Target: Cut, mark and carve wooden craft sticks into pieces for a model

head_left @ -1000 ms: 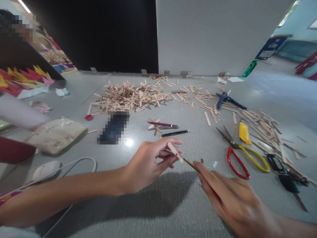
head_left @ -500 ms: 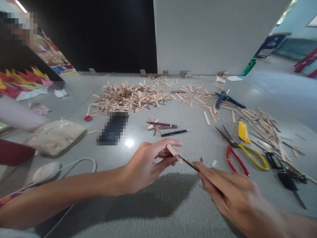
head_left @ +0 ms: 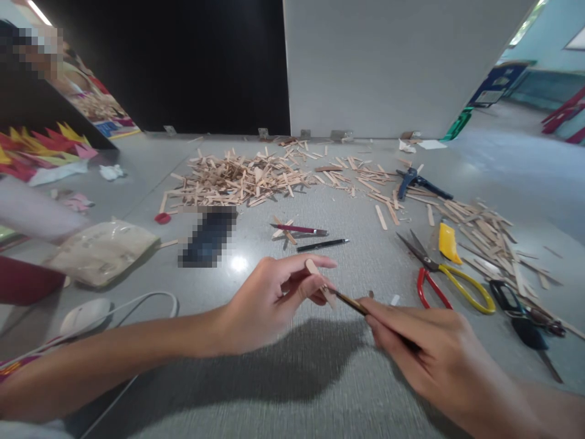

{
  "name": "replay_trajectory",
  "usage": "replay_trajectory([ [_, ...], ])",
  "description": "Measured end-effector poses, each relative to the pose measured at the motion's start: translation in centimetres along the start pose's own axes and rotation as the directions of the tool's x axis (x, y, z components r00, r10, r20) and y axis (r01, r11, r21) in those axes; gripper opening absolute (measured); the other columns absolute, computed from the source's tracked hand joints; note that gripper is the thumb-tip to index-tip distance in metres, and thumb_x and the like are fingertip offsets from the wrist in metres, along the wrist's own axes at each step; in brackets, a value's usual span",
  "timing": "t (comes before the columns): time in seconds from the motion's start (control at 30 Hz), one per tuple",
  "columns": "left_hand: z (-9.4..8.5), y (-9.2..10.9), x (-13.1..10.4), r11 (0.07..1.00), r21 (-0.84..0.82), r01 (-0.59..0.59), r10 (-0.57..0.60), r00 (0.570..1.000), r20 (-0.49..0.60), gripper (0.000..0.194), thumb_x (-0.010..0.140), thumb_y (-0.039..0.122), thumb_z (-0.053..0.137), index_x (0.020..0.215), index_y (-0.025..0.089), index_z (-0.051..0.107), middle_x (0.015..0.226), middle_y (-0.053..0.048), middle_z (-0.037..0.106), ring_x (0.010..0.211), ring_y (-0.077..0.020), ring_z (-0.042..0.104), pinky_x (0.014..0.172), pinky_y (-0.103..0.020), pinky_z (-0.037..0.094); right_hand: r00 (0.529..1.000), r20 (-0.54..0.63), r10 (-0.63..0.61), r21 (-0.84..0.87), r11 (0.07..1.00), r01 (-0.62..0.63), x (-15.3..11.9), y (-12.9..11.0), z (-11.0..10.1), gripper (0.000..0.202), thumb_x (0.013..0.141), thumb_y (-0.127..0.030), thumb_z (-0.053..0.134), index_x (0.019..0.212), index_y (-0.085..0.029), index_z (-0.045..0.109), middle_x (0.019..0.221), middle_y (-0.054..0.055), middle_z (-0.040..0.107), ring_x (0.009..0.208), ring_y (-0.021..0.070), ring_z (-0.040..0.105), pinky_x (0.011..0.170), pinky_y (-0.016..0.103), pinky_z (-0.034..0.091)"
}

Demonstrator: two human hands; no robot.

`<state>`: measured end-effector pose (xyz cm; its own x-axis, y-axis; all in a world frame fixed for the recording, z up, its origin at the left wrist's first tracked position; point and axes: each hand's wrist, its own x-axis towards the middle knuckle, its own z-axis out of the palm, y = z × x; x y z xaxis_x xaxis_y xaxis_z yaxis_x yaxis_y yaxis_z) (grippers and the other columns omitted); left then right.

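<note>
My left hand (head_left: pixel 269 299) is closed on a small wooden craft stick (head_left: pixel 312 267), pinched between thumb and fingers above the table. My left index finger stretches out past the stick. My right hand (head_left: pixel 429 360) grips a slim, pointed tool (head_left: pixel 351 302) with a brassy, dark shaft; its exact kind is unclear. The tool's tip meets the stick's lower end beside my left fingertips. Just beyond my hands lie a red craft knife (head_left: pixel 299 230) and a black pen (head_left: pixel 322 245).
A heap of craft sticks (head_left: pixel 237 180) lies at the back, with more sticks (head_left: pixel 493 235) at right. Scissors (head_left: pixel 429 263), a yellow cutter (head_left: pixel 449 242), blue pliers (head_left: pixel 411 182) and keys (head_left: pixel 530 332) lie right. A phone (head_left: pixel 210 238), plastic bag (head_left: pixel 105 250) and mouse (head_left: pixel 86 317) lie left.
My left thumb has shifted up over the stick, covering its middle, and the stick has turned slightly in my fingers. The right hand has stayed almost in place with the tool.
</note>
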<state>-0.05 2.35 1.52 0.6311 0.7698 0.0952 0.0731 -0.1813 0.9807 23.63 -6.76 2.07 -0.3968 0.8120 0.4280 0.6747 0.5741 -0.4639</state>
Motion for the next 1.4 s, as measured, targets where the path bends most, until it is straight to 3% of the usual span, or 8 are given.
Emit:
replay_trajectory([
  [0.2, -0.1, 0.4, 0.1, 0.984, -0.171, 0.054, -0.050, 0.998, 0.031, 0.042, 0.105, 0.051, 0.068, 0.118, 0.011, 0.073, 0.095, -0.010, 0.085, 0.083, -0.0184, 0.083, 0.081, -0.026, 0.068, 0.994, 0.064, 0.089, 0.117, 0.989, -0.096, 0.8, -0.2, -0.6, 0.034, 0.110, -0.020, 0.049, 0.097, -0.012, 0.079, 0.058, -0.002, 0.064, 0.044, 0.0095, 0.054, 0.045, 0.022, 0.041],
  [0.33, -0.3, 0.6, 0.4, 0.967, -0.236, 0.099, -0.088, 0.994, 0.060, 0.045, 0.103, 0.052, 0.071, 0.119, 0.011, 0.073, 0.090, -0.009, 0.085, 0.081, -0.0187, 0.083, 0.080, -0.027, 0.069, 0.964, 0.191, 0.184, 0.191, 0.957, -0.220, 1.2, 0.2, -0.9, 0.038, 0.109, -0.024, 0.049, 0.084, -0.017, 0.077, 0.055, -0.003, 0.062, 0.043, 0.0087, 0.051, 0.047, 0.022, 0.039],
  [0.63, -0.5, 0.5, 0.7, 0.955, -0.257, 0.151, -0.128, 0.986, 0.104, 0.034, 0.105, 0.042, 0.071, 0.119, 0.011, 0.072, 0.090, -0.009, 0.085, 0.082, -0.0205, 0.084, 0.080, -0.030, 0.069, 0.812, 0.461, 0.359, 0.346, 0.769, -0.537, 1.6, 1.0, -1.2, 0.047, 0.108, -0.042, 0.048, 0.070, -0.020, 0.063, 0.055, -0.004, 0.047, 0.043, 0.0080, 0.035, 0.039, 0.022, 0.024],
  [0.87, -0.7, 0.4, 1.1, 0.946, -0.281, 0.164, -0.128, 0.982, 0.140, 0.028, 0.105, 0.036, 0.070, 0.118, 0.011, 0.072, 0.090, -0.009, 0.085, 0.084, -0.0219, 0.085, 0.081, -0.032, 0.069, 0.690, 0.596, 0.411, 0.384, 0.608, -0.695, 2.3, 1.5, -1.5, 0.048, 0.104, -0.054, 0.053, 0.071, -0.020, 0.061, 0.055, -0.005, 0.044, 0.041, 0.0070, 0.033, 0.037, 0.021, 0.022],
  [1.03, -0.8, 0.5, 1.1, 0.942, -0.281, 0.184, -0.146, 0.978, 0.151, 0.026, 0.106, 0.037, 0.068, 0.116, 0.013, 0.072, 0.089, -0.009, 0.085, 0.084, -0.0224, 0.084, 0.082, -0.034, 0.069, 0.718, 0.592, 0.365, 0.488, 0.547, -0.681, 2.5, 1.5, -1.5, 0.047, 0.104, -0.055, 0.055, 0.075, -0.019, 0.064, 0.060, -0.003, 0.053, 0.041, 0.0057, 0.033, 0.037, 0.021, 0.023],
  [1.2, -0.8, 0.5, 1.2, 0.942, -0.283, 0.183, -0.141, 0.977, 0.161, 0.034, 0.104, 0.044, 0.071, 0.117, 0.012, 0.071, 0.088, -0.010, 0.084, 0.084, -0.0235, 0.084, 0.082, -0.035, 0.068, 0.706, 0.619, 0.345, 0.492, 0.530, -0.691, 3.0, 1.8, -1.6, 0.048, 0.105, -0.057, 0.056, 0.088, -0.016, 0.073, 0.061, -0.003, 0.058, 0.040, 0.0053, 0.033, 0.036, 0.020, 0.022],
  [1.3, -0.8, 0.4, 1.2, 0.939, -0.293, 0.182, -0.140, 0.977, 0.158, 0.036, 0.103, 0.046, 0.073, 0.117, 0.012, 0.071, 0.088, -0.010, 0.084, 0.082, -0.0232, 0.084, 0.081, -0.035, 0.068, 0.738, 0.580, 0.345, 0.433, 0.636, -0.638, 2.8, 2.1, -1.6, 0.049, 0.108, -0.051, 0.052, 0.080, -0.016, 0.073, 0.057, -0.003, 0.056, 0.040, 0.0069, 0.034, 0.037, 0.021, 0.025],
  [1.4, -0.9, 0.2, 1.3, 0.935, -0.304, 0.182, -0.146, 0.980, 0.138, 0.038, 0.102, 0.048, 0.073, 0.116, 0.012, 0.071, 0.088, -0.010, 0.084, 0.081, -0.0230, 0.084, 0.080, -0.035, 0.068, 0.846, 0.416, 0.334, 0.316, 0.819, -0.479, 2.2, 2.1, -1.2, 0.047, 0.109, -0.040, 0.049, 0.074, -0.018, 0.072, 0.056, -0.002, 0.056, 0.045, 0.0093, 0.039, 0.042, 0.023, 0.031],
])
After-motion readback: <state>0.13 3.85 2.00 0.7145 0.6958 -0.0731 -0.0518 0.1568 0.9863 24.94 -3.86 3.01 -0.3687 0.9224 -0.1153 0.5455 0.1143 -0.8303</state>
